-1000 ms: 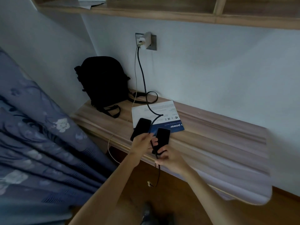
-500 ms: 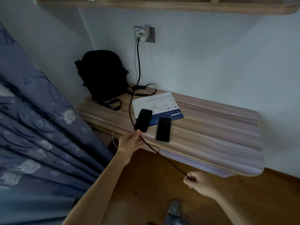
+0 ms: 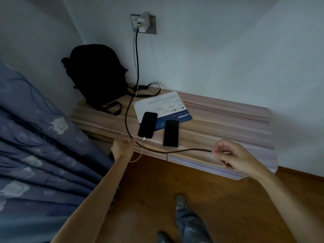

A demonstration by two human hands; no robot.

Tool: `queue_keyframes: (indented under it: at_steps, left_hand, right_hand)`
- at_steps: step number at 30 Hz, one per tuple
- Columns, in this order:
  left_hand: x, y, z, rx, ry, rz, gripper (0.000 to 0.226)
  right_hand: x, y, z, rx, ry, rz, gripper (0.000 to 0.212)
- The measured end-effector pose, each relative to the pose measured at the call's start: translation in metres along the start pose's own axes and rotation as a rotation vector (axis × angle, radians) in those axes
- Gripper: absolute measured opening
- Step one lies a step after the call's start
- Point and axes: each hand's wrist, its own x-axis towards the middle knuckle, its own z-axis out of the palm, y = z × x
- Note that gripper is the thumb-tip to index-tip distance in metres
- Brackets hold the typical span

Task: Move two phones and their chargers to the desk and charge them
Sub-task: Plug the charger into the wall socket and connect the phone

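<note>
Desk [image 3: 219, 120]: wooden top against the far wall; front edge runs left to right in front of the person
Left phone [image 3: 147, 124]: dark screen up, far half resting on the leaflet [image 3: 163, 104]; a white plug sits in its near end, with a thin white cable [image 3: 140, 156] drooping below the desk edge
Right phone [image 3: 171, 133]: dark screen up, just right of the left phone, not touching it; nothing plugged into its near end
Charger [image 3: 142, 22]: white block in the wall socket [image 3: 152, 23], high on the far wall; both cables drop from it
Black cable [image 3: 137, 67]: hangs from the charger, curves across the desk left of the phones, passes through the left hand, then stretches rightward along the desk's front edge to the right hand
Left hand [image 3: 123, 148]: at the near edge of the desk, just left of the left phone; fingers curled loosely round the black cable
Right hand [image 3: 231, 155]: near the desk's front edge, right of both phones; thumb and forefinger pinched on the free end of the black cable
Backpack [image 3: 96, 76]: black, upright in the far left corner of the desk
</note>
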Motion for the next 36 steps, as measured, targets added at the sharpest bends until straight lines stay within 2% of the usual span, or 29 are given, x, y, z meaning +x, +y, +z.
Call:
queue_keyframes:
  at_steps: [3,7,9,14,16,18,21,23,25,26,28,30,32,34,36]
  left_hand:
    - [-0.01,0.019,0.018,0.151,-0.046,0.227,0.062]
    - [-0.028,0.043,0.049,0.21,-0.41,0.635,0.059]
    - [-0.037,0.05,0.064,0.257,-0.506,0.766,0.065]
    - [-0.047,0.069,0.084,0.194,-0.477,0.936,0.072]
    - [-0.044,0.075,0.089,0.247,-0.399,0.983,0.074]
    - [-0.041,0.077,0.094,0.288,-0.341,1.046,0.059]
    - [-0.034,0.073,0.103,0.328,-0.362,1.117,0.038]
    - [-0.03,0.068,0.11,0.344,-0.354,1.11,0.028]
    - [-0.027,0.064,0.113,0.2,-0.392,0.994,0.017]
    - [-0.027,0.064,0.112,0.084,-0.457,0.859,0.015]
    - [-0.026,0.064,0.11,-0.134,-0.602,0.519,0.025]
    - [-0.02,0.06,0.113,-0.229,-0.604,0.308,0.029]
    - [-0.008,0.059,0.116,-0.187,-0.507,0.249,0.026]
    - [0.006,0.058,0.122,-0.138,-0.429,0.218,0.019]
    - [0.017,0.056,0.131,-0.077,-0.43,0.205,0.019]
  right_hand:
    - [0.024,-0.027,0.01,0.138,-0.101,-0.005,0.01]
    - [0.056,-0.05,0.019,0.363,-0.199,-0.009,0.025]
    - [0.066,-0.055,0.019,0.377,-0.215,-0.062,0.032]
    - [0.083,-0.061,0.014,0.358,-0.222,-0.193,0.031]
    - [0.087,-0.061,0.01,0.319,-0.229,-0.225,0.033]
    - [0.09,-0.062,0.008,0.27,-0.209,-0.267,0.03]
    - [0.095,-0.061,0.007,0.228,-0.127,-0.331,0.029]
    - [0.101,-0.06,0.006,0.184,-0.054,-0.369,0.026]
    - [0.109,-0.059,0.008,0.105,0.034,-0.42,0.018]
    - [0.112,-0.06,0.01,0.068,0.079,-0.446,0.016]
    - [0.119,-0.061,0.012,0.047,0.133,-0.463,0.021]
    - [0.125,-0.06,0.015,0.09,0.112,-0.426,0.017]
    - [0.13,-0.055,0.022,0.228,0.013,-0.328,0.012]
    - [0.132,-0.047,0.034,0.425,-0.087,-0.209,0.032]
    - [0.131,-0.036,0.049,0.601,-0.135,-0.113,0.043]
